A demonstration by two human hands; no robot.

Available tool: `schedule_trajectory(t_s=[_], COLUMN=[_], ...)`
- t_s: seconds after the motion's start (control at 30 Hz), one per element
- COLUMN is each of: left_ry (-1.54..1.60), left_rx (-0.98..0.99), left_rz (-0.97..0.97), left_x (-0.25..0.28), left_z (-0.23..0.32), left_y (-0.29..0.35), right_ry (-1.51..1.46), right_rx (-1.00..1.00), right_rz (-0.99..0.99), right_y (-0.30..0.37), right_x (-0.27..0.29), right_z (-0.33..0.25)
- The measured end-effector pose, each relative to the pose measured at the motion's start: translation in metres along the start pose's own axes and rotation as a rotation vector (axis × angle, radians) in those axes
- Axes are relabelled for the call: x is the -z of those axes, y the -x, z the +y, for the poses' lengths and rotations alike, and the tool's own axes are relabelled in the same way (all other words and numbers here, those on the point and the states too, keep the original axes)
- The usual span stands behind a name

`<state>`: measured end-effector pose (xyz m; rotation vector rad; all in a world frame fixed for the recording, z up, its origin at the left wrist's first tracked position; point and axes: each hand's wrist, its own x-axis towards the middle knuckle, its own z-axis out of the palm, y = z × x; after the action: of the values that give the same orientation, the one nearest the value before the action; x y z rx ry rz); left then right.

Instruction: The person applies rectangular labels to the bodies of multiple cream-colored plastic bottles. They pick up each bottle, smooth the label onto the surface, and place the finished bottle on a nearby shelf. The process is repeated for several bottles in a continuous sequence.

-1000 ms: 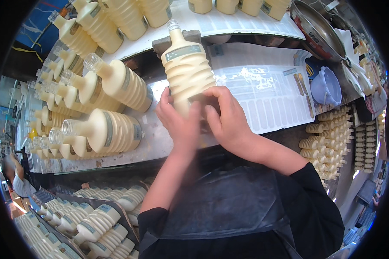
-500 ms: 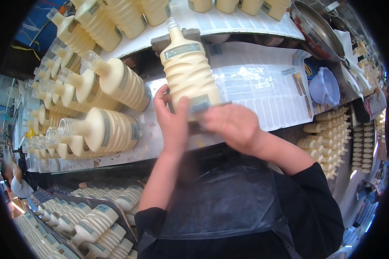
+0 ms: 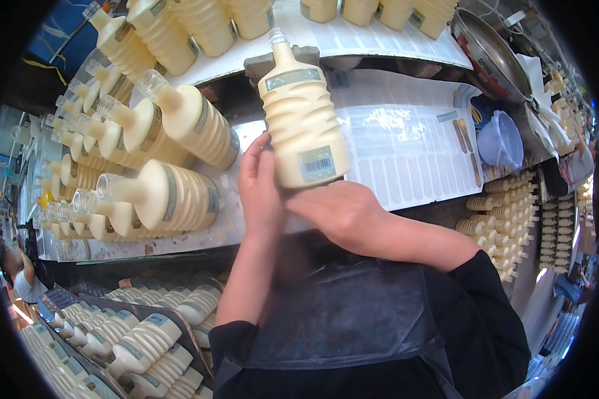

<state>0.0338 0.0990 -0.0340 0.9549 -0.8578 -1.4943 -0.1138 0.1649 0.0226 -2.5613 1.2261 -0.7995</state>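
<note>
A cream-coloured glass bottle (image 3: 303,126) with wavy ridges leans back in front of me, its clear neck pointing away. It bears a grey-green band at the shoulder and a barcode label (image 3: 317,164) near the base. My left hand (image 3: 259,186) is closed on its lower left side, with the fingers partly behind it. Curled just below the base, my right hand (image 3: 343,211) points left toward my left wrist. Its fingertips are hidden, and I cannot make out what they hold.
Several similar bottles (image 3: 180,199) lie and stand to the left. A white label sheet (image 3: 406,159) covers the bench at right, with wooden-handled tools (image 3: 462,136) and a blue bucket (image 3: 500,139). A large metal pan (image 3: 492,53) stands behind. Bottle-filled crates (image 3: 196,346) sit lower left.
My right hand has moved down from the label to below the base, uncovering the barcode. The bottle has shifted slightly in view, still in my left hand.
</note>
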Motion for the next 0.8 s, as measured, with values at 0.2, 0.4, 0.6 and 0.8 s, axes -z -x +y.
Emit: schedule_trajectory(t_s=[0.2,0.4,0.6,0.8], left_ry=[-0.677,-0.699,-0.602,-0.687], left_rx=[-0.379,-0.329,-0.277,-0.270], left_rz=[0.039,-0.001,-0.052,-0.115], left_x=[0.015,0.009,0.018,0.013], left_z=[-0.039,-0.035,-0.037,-0.023], left_y=[0.012,0.013,0.011,0.014], right_ry=[-0.007,-0.115,-0.117,-0.026], right_rx=[-0.206,-0.449,-0.451,-0.327], right_rz=[0.366,0.528,0.497,0.320], right_y=[-0.010,-0.002,0.004,-0.015], right_x=[0.000,0.005,0.007,0.013], right_z=[0.013,0.045,0.043,0.004])
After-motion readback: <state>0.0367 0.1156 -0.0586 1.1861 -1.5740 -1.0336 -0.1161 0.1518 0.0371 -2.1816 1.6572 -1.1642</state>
